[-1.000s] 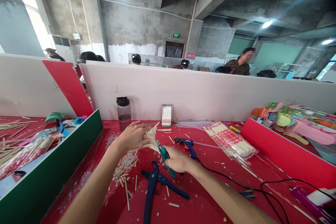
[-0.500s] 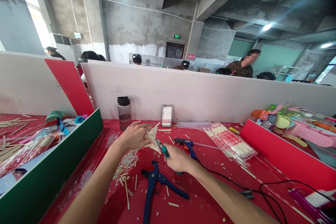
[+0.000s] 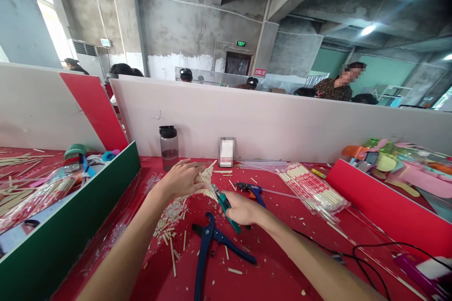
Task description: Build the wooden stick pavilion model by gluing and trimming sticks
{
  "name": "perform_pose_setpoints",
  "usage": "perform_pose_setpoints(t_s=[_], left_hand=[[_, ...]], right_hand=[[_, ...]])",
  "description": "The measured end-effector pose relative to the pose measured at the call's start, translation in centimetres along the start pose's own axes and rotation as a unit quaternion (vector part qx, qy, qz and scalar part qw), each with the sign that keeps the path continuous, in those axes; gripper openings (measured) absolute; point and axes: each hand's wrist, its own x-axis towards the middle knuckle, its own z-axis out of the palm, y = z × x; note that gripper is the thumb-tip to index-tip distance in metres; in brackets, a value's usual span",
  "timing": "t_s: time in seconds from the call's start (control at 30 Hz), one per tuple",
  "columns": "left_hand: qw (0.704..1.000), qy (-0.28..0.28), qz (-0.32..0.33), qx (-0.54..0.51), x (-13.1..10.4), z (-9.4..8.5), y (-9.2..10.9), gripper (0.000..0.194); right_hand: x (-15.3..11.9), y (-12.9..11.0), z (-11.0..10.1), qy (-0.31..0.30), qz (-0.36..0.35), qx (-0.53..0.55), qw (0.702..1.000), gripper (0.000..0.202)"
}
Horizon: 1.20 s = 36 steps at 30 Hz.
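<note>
My left hand grips a small flat piece made of pale wooden sticks, its fingers bent over the left side. Green-handled nippers are in my right hand, which is wrapped around the handles. The metal jaws touch or nearly touch the right edge of the stick piece; I cannot tell whether they close on a stick. Just nearer to me lies a blue pipe cutter with its handles spread. Behind my right hand rests a blue glue gun.
Stick offcuts litter the red table. A water bottle and a phone stand by the white partition. Bagged sticks lie right, near a red divider and black cable. A green divider borders the left.
The nippers have turned in my right hand, and more of their green handles shows. My left hand stays on the stick piece. The view has shifted slightly.
</note>
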Motion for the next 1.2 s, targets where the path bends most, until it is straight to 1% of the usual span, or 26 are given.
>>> perform_pose_setpoints(t_s=[0.2,0.33,0.4,0.5,0.6,0.7,0.8,0.9,1.07,1.2], left_hand=[[1.0,0.006,0.004,-0.009,0.2,0.0,-0.1,0.064],[1.0,0.007,0.004,-0.009,0.2,0.0,-0.1,0.062],[1.0,0.008,0.002,-0.009,0.2,0.1,-0.2,0.06],[1.0,0.011,-0.004,-0.009,0.1,0.3,-0.3,0.062],[1.0,0.01,-0.002,-0.01,0.0,0.4,-0.3,0.064],[1.0,0.01,0.002,-0.013,0.0,0.5,-0.3,0.063],[1.0,0.013,0.0,-0.018,0.0,0.6,-0.4,0.064],[1.0,0.011,-0.004,-0.019,0.0,0.7,-0.4,0.065],[1.0,0.009,-0.008,-0.019,0.0,0.5,-0.3,0.064],[1.0,0.01,-0.012,-0.015,0.0,0.3,0.0,0.06]], right_hand=[[0.1,-1.1,-0.9,-0.012,-0.013,-0.04,0.999,0.029],[0.1,-1.4,-1.2,-0.011,0.009,-0.059,0.998,0.034],[0.1,-1.4,-1.1,-0.012,0.005,-0.062,0.998,0.038],[-0.1,-1.4,-0.8,0.002,-0.007,-0.059,0.998,0.043],[-0.3,-1.7,-0.7,0.021,0.016,-0.066,0.997,0.046],[-0.4,-2.0,-0.7,0.027,0.03,-0.078,0.996,0.048],[-0.5,-1.9,-0.8,0.025,0.023,-0.08,0.996,0.045],[-0.5,-1.7,-0.7,0.027,0.032,-0.084,0.996,0.039],[-0.9,-2.2,-0.6,0.04,0.052,-0.081,0.995,0.044],[-1.0,-2.7,-0.6,0.039,0.066,-0.09,0.993,0.039]])
